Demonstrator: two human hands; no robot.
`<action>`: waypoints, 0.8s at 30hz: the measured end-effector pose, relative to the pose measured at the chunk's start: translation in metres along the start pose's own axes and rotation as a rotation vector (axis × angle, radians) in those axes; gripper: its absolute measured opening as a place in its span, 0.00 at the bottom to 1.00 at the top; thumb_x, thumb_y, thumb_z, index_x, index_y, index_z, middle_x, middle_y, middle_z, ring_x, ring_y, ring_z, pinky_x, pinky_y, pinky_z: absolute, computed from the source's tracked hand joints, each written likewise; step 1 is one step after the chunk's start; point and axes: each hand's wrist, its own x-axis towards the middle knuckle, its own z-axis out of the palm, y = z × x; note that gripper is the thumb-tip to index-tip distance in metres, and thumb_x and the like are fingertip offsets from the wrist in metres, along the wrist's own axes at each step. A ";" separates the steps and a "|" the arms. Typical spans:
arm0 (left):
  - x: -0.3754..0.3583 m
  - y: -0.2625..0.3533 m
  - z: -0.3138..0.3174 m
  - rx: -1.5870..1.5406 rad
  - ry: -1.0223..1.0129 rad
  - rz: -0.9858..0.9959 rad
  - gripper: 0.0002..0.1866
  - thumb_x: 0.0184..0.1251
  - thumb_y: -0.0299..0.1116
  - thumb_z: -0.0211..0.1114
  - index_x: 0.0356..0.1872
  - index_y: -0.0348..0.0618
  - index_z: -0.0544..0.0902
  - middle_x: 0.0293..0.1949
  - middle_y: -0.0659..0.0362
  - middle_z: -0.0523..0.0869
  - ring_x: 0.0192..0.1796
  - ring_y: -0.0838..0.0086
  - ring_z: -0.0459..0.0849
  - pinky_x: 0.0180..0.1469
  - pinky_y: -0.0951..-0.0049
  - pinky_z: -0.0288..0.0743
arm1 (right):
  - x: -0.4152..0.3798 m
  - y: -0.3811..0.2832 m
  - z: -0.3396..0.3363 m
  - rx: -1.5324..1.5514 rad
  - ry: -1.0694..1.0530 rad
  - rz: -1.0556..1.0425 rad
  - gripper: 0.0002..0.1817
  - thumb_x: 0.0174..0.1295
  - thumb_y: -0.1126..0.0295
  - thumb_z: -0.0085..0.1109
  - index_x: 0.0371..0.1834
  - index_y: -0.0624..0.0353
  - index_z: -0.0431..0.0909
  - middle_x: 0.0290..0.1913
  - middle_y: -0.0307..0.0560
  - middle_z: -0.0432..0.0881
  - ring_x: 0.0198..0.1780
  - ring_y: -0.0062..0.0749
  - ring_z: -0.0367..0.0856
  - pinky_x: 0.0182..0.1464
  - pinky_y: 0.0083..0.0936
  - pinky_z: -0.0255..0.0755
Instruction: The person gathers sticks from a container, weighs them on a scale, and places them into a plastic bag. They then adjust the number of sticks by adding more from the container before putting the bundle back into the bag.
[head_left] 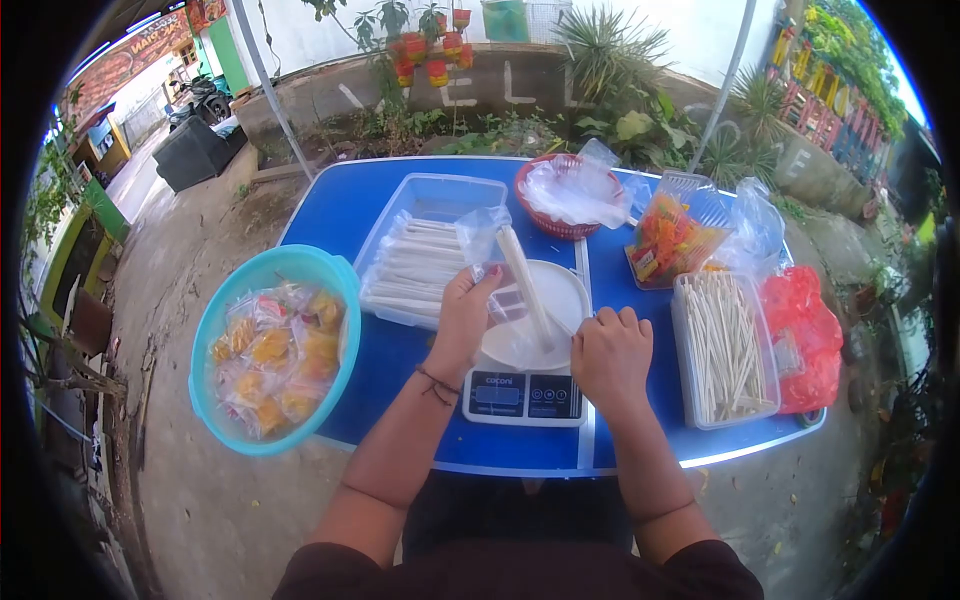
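My left hand (pixel 466 312) grips a clear plastic bag (pixel 506 300) by its side, with a bundle of thin white sticks (pixel 524 280) standing tilted inside. My right hand (pixel 612 360) is closed, knuckles up, right at the bag's lower right end; I cannot tell what its fingers pinch. Beneath both hands is a white digital kitchen scale (pixel 525 412) with a round white plate (pixel 572 292) on top. Left of it, a clear tub (pixel 440 190) contains several filled bags of sticks (pixel 410 265).
A turquoise basin (pixel 345 300) of bagged yellow-orange food stands at left. To the right are a tub of loose white sticks (pixel 725 345), a red plastic bag (pixel 803 340) and a clear basket (pixel 688 205) of colourful packets. A red basket (pixel 548 228) with plastic bags sits behind on the blue table (pixel 400 440).
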 end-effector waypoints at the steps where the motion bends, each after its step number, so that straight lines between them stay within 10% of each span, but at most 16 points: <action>1: 0.003 -0.002 -0.003 -0.066 -0.012 -0.042 0.11 0.74 0.30 0.57 0.52 0.39 0.79 0.45 0.54 0.85 0.44 0.67 0.87 0.44 0.68 0.85 | 0.001 0.000 0.000 0.051 0.045 0.040 0.06 0.53 0.70 0.63 0.20 0.55 0.81 0.28 0.42 0.80 0.37 0.37 0.75 0.39 0.36 0.62; 6: -0.002 0.000 0.002 -0.002 -0.090 -0.100 0.10 0.72 0.30 0.60 0.50 0.40 0.80 0.46 0.55 0.85 0.47 0.66 0.86 0.49 0.66 0.84 | 0.007 0.004 0.003 0.408 0.201 0.143 0.06 0.54 0.70 0.64 0.23 0.57 0.80 0.28 0.44 0.81 0.33 0.38 0.78 0.38 0.35 0.66; 12: -0.001 -0.004 0.000 0.107 -0.131 -0.082 0.10 0.71 0.34 0.63 0.47 0.41 0.83 0.43 0.61 0.86 0.45 0.72 0.85 0.46 0.68 0.83 | 0.010 0.003 -0.001 0.802 -0.163 0.204 0.06 0.54 0.70 0.65 0.30 0.61 0.83 0.28 0.47 0.85 0.30 0.40 0.80 0.36 0.31 0.73; 24: -0.010 0.005 -0.002 0.083 -0.353 -0.019 0.11 0.69 0.33 0.65 0.46 0.37 0.84 0.38 0.59 0.87 0.37 0.78 0.87 0.35 0.75 0.85 | 0.011 0.001 0.004 1.751 -0.202 0.187 0.08 0.64 0.73 0.65 0.41 0.66 0.81 0.32 0.36 0.82 0.31 0.13 0.73 0.34 0.13 0.67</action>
